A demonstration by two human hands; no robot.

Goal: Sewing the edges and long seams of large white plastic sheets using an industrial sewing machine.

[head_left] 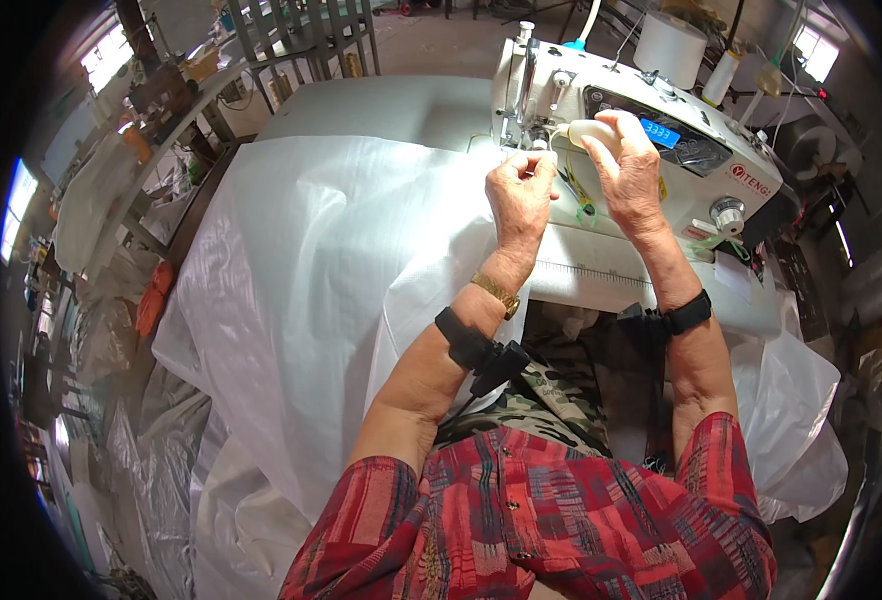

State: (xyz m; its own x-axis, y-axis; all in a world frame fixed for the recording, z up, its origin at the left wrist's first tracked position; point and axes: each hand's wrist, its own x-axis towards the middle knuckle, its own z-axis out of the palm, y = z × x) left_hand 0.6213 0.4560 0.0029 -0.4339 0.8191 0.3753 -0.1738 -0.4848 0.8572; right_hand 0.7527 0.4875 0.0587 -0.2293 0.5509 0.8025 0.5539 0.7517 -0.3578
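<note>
A white sewing machine [651,120] stands ahead of me, with a lit blue display. Just in front of its needle end, my left hand [521,195] is closed in a pinch; what its fingertips hold is too small to make out. My right hand [629,170] is raised to the right of it, thumb and fingers curled around a white rounded piece [591,133] by the machine head. A small yellow-and-green tool [583,200] hangs between the hands. White woven plastic sheeting [321,230] spreads over the table, left of my left hand, its edge near the needle area.
A large white thread cone [670,50] and a thinner spool [721,78] stand behind the machine. The handwheel [728,214] is at its right end. A ruler scale [591,272] runs along the table's front. More white sheeting [786,420] hangs at right. A grey metal rack [306,40] stands at the back.
</note>
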